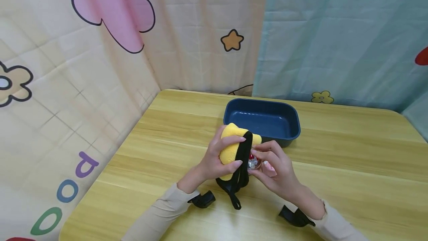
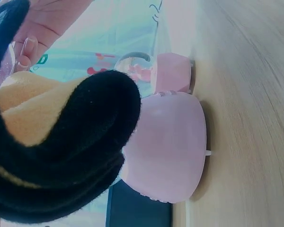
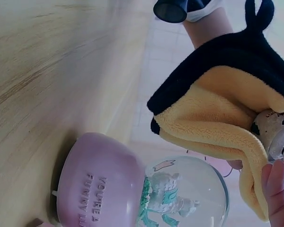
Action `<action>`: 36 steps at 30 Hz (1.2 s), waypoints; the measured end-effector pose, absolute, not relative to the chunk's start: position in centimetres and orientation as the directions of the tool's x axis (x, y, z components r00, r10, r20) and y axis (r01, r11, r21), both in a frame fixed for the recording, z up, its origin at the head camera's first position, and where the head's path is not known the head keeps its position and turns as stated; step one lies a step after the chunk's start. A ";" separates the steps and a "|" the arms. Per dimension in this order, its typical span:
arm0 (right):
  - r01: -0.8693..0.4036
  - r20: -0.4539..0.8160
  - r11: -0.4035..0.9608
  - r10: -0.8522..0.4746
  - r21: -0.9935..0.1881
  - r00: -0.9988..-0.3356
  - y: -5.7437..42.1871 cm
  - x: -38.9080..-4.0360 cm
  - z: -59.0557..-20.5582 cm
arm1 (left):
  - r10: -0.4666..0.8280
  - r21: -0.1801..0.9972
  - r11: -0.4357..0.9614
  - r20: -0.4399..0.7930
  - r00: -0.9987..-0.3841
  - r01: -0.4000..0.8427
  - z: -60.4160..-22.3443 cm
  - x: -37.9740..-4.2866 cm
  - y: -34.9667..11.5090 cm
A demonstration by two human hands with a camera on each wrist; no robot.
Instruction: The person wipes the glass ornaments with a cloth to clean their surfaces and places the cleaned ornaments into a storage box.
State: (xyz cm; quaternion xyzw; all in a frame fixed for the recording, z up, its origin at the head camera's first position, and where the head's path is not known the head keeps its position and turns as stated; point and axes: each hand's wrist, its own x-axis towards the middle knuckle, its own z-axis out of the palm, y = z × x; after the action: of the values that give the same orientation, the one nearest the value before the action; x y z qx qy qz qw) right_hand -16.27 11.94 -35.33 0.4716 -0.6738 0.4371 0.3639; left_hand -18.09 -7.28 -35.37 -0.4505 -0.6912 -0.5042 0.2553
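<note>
My left hand (image 1: 213,160) grips a plush yellow cloth with a black border (image 1: 229,153), bunched up, its black loop hanging toward the table. Against the cloth's opening is a small clear snow globe (image 1: 253,163) with a red and white figure inside. My right hand (image 1: 280,168) pinches it between thumb and fingers. In the right wrist view the cloth's yellow inner side (image 3: 213,127) folds around this small globe (image 3: 274,135). Below stands a larger snow globe with a pink lettered base (image 3: 102,182) and a llama figure (image 3: 165,194) under its dome.
A dark blue basin (image 1: 295,122) stands behind the hands on the wooden table (image 1: 351,148). Another small globe with a faceted pink base (image 2: 173,73) is beside the large pink base (image 2: 165,146). Printed curtains (image 1: 200,29) hang behind and left of the table.
</note>
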 end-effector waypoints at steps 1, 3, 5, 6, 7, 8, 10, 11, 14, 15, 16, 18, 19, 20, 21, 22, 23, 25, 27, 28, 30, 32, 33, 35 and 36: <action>-0.954 0.903 0.171 -0.318 -0.245 -0.289 11.9 -16.3 -35.3 | 0.367 0.472 0.086 0.804 -0.468 0.878 -35.4 -18.1 -7.3; -0.954 0.902 0.167 -0.320 -0.249 -0.292 12.0 -16.3 -35.4 | 0.370 0.476 0.088 0.800 -0.472 0.875 -35.3 -18.0 -7.3; -0.951 0.897 0.164 -0.322 -0.261 -0.302 12.0 -16.3 -35.3 | 0.373 0.479 0.089 0.797 -0.474 0.874 -35.2 -18.0 -7.2; -0.948 0.894 0.164 -0.323 -0.272 -0.312 12.1 -16.3 -35.3 | 0.375 0.480 0.088 0.796 -0.475 0.873 -35.2 -18.0 -7.2; -0.944 0.888 0.160 -0.324 -0.288 -0.325 12.1 -16.3 -35.3 | 0.375 0.479 0.088 0.796 -0.475 0.873 -35.2 -18.0 -7.2; -0.940 0.883 0.156 -0.325 -0.305 -0.340 12.2 -16.3 -35.3 | 0.376 0.480 0.086 0.796 -0.474 0.873 -35.3 -18.1 -7.2; -0.930 0.870 0.142 -0.329 -0.340 -0.368 12.2 -16.3 -35.3 | 0.377 0.478 0.084 0.797 -0.472 0.874 -35.3 -18.1 -7.2; -0.924 0.863 0.134 -0.330 -0.358 -0.382 12.3 -16.3 -35.3 | 0.378 0.477 0.083 0.797 -0.471 0.875 -35.3 -18.2 -7.2; -0.906 0.842 0.096 -0.341 -0.412 -0.419 12.4 -16.2 -35.4 | 0.377 0.472 0.082 0.801 -0.466 0.878 -35.4 -18.2 -7.2; -0.900 0.835 0.081 -0.344 -0.429 -0.430 12.4 -16.2 -35.4 | 0.376 0.471 0.084 0.801 -0.465 0.878 -35.4 -18.2 -7.3; -0.892 0.828 0.067 -0.347 -0.446 -0.440 12.4 -16.2 -35.4 | 0.375 0.471 0.084 0.802 -0.466 0.878 -35.4 -18.2 -7.3; -0.873 0.812 0.031 -0.353 -0.487 -0.465 12.4 -16.1 -35.3 | 0.374 0.470 0.086 0.802 -0.466 0.879 -35.4 -18.2 -7.2; -0.863 0.805 0.014 -0.354 -0.505 -0.477 12.5 -16.1 -35.3 | 0.373 0.470 0.087 0.802 -0.466 0.879 -35.4 -18.2 -7.2; -0.853 0.798 0.000 -0.354 -0.522 -0.488 12.5 -16.1 -35.3 | 0.373 0.469 0.087 0.803 -0.465 0.879 -35.4 -18.2 -7.2; -0.844 0.792 -0.015 -0.354 -0.536 -0.497 12.5 -16.1 -35.3 | 0.371 0.469 0.085 0.804 -0.465 0.879 -35.3 -18.2 -7.2; -0.835 0.788 -0.033 -0.354 -0.549 -0.504 12.5 -16.1 -35.3 | 0.371 0.469 0.080 0.805 -0.463 0.880 -35.3 -18.2 -7.2; -0.825 0.781 -0.044 -0.353 -0.563 -0.514 12.6 -16.0 -35.3 | 0.371 0.469 0.077 0.805 -0.462 0.880 -35.3 -18.2 -7.1; -0.806 0.769 -0.061 -0.349 -0.588 -0.535 12.6 -16.0 -35.4 | 0.369 0.472 0.069 0.807 -0.462 0.879 -35.3 -18.1 -7.1; -0.779 0.748 -0.073 -0.348 -0.623 -0.565 12.6 -15.9 -35.4 | 0.367 0.475 0.060 0.807 -0.462 0.878 -35.4 -18.1 -7.1; -0.761 0.731 -0.073 -0.348 -0.645 -0.586 12.6 -15.8 -35.4 | 0.367 0.475 0.057 0.808 -0.461 0.878 -35.4 -18.0 -7.1; -0.715 0.689 -0.074 -0.353 -0.695 -0.633 12.7 -15.7 -35.4 | 0.367 0.475 0.054 0.808 -0.460 0.878 -35.4 -18.0 -7.1; -0.664 0.643 -0.080 -0.360 -0.743 -0.676 12.7 -15.5 -35.4 | 0.368 0.472 0.053 0.810 -0.457 0.880 -35.4 -18.0 -7.1; -0.640 0.621 -0.083 -0.364 -0.764 -0.695 12.7 -15.4 -35.3 | 0.369 0.469 0.053 0.811 -0.454 0.882 -35.4 -17.9 -7.1; -0.598 0.590 -0.108 -0.372 -0.795 -0.717 12.7 -15.4 -35.3 | 0.372 0.457 0.056 0.815 -0.444 0.887 -35.4 -18.0 -7.1; -0.578 0.576 -0.121 -0.375 -0.807 -0.726 12.7 -15.4 -35.2 | 0.373 0.450 0.058 0.818 -0.437 0.891 -35.4 -18.0 -7.1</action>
State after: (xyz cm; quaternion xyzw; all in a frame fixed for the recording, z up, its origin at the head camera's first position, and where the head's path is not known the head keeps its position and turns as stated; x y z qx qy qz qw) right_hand -15.38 12.68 -35.23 0.3618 -0.6583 0.6555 0.0774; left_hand -18.03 -7.10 -35.39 -0.4643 -0.6806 -0.5055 0.2562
